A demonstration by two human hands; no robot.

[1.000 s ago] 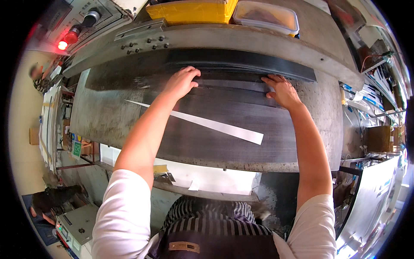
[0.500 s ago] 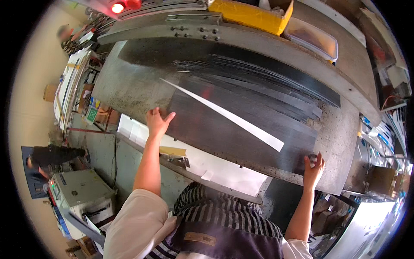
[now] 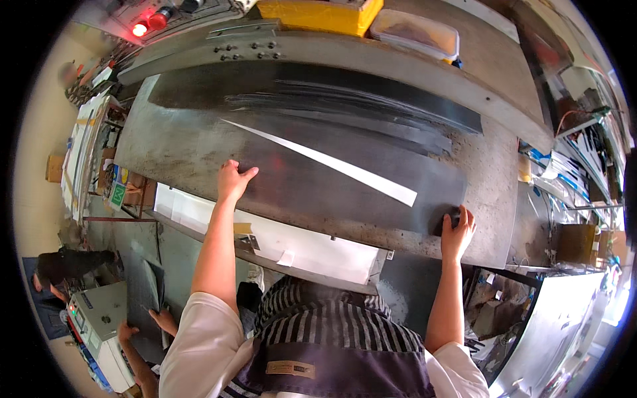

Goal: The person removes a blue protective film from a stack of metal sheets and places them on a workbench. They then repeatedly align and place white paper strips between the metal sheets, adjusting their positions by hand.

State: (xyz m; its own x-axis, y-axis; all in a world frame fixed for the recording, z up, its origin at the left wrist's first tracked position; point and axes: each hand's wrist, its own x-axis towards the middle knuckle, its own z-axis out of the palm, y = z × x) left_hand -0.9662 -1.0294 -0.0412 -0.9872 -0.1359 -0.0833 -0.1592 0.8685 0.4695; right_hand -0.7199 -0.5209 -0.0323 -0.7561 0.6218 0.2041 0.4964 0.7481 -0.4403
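while both hands were up at the far stack a second ago, the left hand (image 3: pixel 233 180) now lies flat, fingers spread, on the near edge of the dark metal sheet (image 3: pixel 312 179) on the table (image 3: pixel 179 152). the right hand (image 3: pixel 456 229) curls over the sheet's near right corner. its fingertips are hidden under the edge.

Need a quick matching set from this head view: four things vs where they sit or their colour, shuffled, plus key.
Things:
1. left hand
2. right hand
3. bright strip
4. round lamp

Descriptions:
A. lit red, far left on the machine
B. gripping the dark sheet's near right corner
C. lying slantwise across the sheet
D. flat on the sheet's near left edge

Pairs: 1-D, 2-B, 3-C, 4-A
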